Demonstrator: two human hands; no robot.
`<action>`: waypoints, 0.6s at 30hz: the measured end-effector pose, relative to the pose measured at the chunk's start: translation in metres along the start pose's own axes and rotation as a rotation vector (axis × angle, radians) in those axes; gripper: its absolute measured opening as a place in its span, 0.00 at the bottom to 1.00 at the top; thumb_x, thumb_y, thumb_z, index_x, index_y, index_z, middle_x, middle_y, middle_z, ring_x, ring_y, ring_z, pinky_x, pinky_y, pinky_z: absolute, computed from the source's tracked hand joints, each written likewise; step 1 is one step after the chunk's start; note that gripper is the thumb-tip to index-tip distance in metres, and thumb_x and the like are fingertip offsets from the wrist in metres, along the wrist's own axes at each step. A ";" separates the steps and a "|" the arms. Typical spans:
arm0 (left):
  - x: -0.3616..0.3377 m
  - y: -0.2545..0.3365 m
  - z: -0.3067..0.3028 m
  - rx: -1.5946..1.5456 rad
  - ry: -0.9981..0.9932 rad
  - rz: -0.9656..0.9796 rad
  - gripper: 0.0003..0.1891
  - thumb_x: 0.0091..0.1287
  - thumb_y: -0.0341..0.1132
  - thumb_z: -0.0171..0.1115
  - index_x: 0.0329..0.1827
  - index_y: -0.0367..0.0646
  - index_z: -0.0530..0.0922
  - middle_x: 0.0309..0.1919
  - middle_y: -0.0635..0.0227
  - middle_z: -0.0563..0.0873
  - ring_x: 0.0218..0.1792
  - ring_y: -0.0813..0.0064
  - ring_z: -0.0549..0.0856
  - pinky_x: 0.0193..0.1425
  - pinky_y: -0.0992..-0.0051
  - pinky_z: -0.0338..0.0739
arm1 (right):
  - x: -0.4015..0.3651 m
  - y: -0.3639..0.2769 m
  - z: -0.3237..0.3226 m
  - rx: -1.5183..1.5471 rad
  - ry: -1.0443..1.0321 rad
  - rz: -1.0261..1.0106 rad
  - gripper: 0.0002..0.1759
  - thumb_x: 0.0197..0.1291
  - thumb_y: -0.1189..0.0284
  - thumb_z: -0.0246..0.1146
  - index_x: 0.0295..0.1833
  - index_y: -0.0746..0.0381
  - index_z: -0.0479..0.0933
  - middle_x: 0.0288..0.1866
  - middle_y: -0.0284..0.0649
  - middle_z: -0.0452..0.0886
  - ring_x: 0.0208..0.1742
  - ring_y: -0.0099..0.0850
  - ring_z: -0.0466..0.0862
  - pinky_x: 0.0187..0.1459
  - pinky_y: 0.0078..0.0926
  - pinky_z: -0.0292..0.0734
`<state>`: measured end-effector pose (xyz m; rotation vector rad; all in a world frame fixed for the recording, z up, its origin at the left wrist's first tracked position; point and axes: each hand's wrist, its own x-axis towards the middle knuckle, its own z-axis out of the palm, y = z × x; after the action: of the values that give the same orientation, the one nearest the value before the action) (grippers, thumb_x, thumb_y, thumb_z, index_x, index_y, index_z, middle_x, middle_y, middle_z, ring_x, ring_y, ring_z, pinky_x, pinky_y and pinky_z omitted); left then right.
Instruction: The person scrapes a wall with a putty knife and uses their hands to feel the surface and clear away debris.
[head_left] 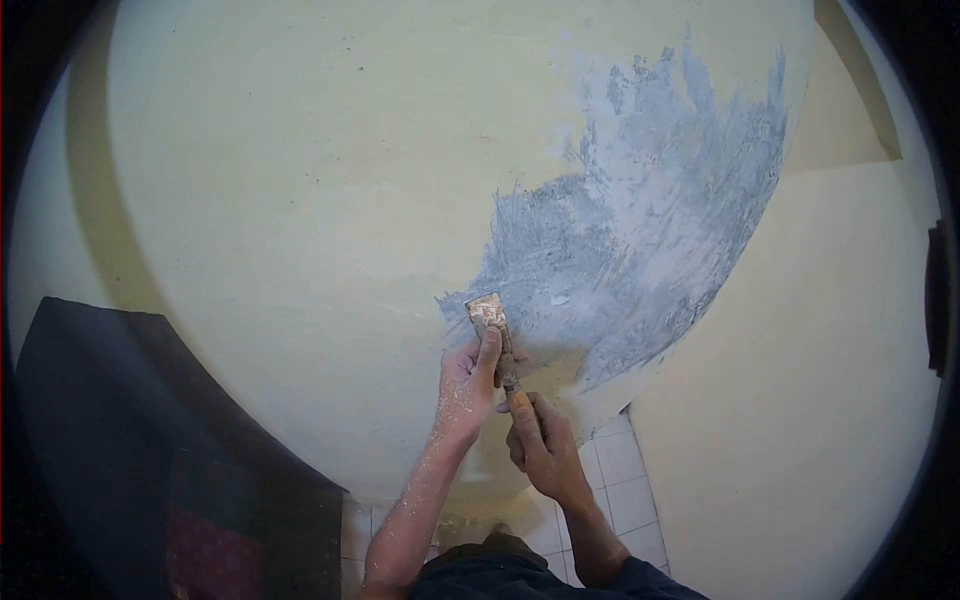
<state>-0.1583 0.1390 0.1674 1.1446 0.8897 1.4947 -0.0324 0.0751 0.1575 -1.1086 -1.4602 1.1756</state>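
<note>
A scraper (pixel 487 311) with a worn, paint-specked metal blade is held up against the wall in both hands. Around its handle, my right hand (pixel 541 442) is wrapped at the lower end. Higher up, my left hand (pixel 473 375) grips the scraper just below the blade, thumb pressed along its face. The blade's edge meets the wall at the lower left border of a grey scraped patch (pixel 640 215). Pale yellow paint (pixel 300 200) covers the wall to the left of this patch. White flakes dust my left forearm.
A dark piece of furniture (pixel 110 400) stands at the lower left. Another cream wall (pixel 790 380) meets this one at a corner on the right. White floor tiles (pixel 622 470) show below, and a dark object (pixel 937 300) is at the far right edge.
</note>
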 end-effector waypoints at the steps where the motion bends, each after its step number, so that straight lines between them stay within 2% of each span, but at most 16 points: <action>1: 0.002 -0.003 0.003 -0.031 -0.002 -0.014 0.26 0.74 0.53 0.52 0.34 0.35 0.81 0.26 0.66 0.85 0.29 0.79 0.82 0.38 0.75 0.75 | 0.004 0.003 -0.002 -0.031 0.028 -0.029 0.15 0.73 0.65 0.51 0.49 0.66 0.74 0.18 0.28 0.68 0.19 0.17 0.67 0.22 0.21 0.62; 3: 0.004 -0.005 0.009 -0.041 0.026 0.003 0.27 0.74 0.54 0.51 0.33 0.35 0.80 0.24 0.65 0.84 0.26 0.77 0.82 0.34 0.76 0.74 | 0.013 0.010 -0.005 -0.091 0.084 -0.083 0.14 0.73 0.66 0.51 0.47 0.66 0.74 0.16 0.29 0.67 0.18 0.17 0.66 0.22 0.22 0.61; 6: 0.003 -0.006 0.017 -0.116 0.101 0.003 0.27 0.74 0.55 0.51 0.31 0.36 0.79 0.22 0.65 0.83 0.22 0.77 0.81 0.27 0.77 0.73 | 0.019 0.004 -0.012 -0.292 0.073 -0.152 0.15 0.72 0.67 0.51 0.51 0.68 0.75 0.17 0.33 0.69 0.19 0.17 0.67 0.22 0.23 0.61; 10: 0.004 -0.004 0.033 -0.213 0.263 0.055 0.26 0.73 0.54 0.52 0.28 0.38 0.78 0.18 0.67 0.81 0.17 0.79 0.78 0.20 0.79 0.69 | 0.014 -0.022 -0.008 -0.294 0.078 -0.159 0.18 0.71 0.69 0.52 0.60 0.69 0.72 0.19 0.38 0.74 0.19 0.19 0.67 0.22 0.25 0.61; 12: 0.001 -0.008 0.034 -0.198 0.275 0.060 0.26 0.73 0.52 0.53 0.26 0.38 0.78 0.17 0.68 0.80 0.16 0.79 0.78 0.20 0.78 0.69 | 0.011 -0.019 -0.012 -0.279 0.026 -0.125 0.20 0.71 0.70 0.52 0.63 0.68 0.70 0.21 0.41 0.76 0.19 0.19 0.68 0.22 0.26 0.62; 16: 0.010 0.004 0.027 -0.185 0.296 0.157 0.25 0.73 0.50 0.56 0.23 0.38 0.77 0.16 0.69 0.78 0.15 0.80 0.76 0.20 0.78 0.68 | 0.021 -0.023 -0.003 -0.281 0.044 -0.196 0.20 0.71 0.70 0.51 0.63 0.69 0.70 0.22 0.49 0.77 0.19 0.24 0.72 0.23 0.29 0.64; 18: 0.001 -0.003 0.027 -0.135 0.281 0.098 0.26 0.74 0.48 0.54 0.23 0.36 0.78 0.17 0.71 0.78 0.18 0.83 0.75 0.22 0.78 0.67 | 0.022 -0.016 0.002 -0.275 0.054 -0.257 0.20 0.71 0.70 0.51 0.63 0.70 0.70 0.22 0.52 0.76 0.19 0.27 0.74 0.24 0.31 0.65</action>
<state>-0.1317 0.1398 0.1722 0.9038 0.9144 1.7986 -0.0397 0.0942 0.1754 -1.0859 -1.7004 0.7766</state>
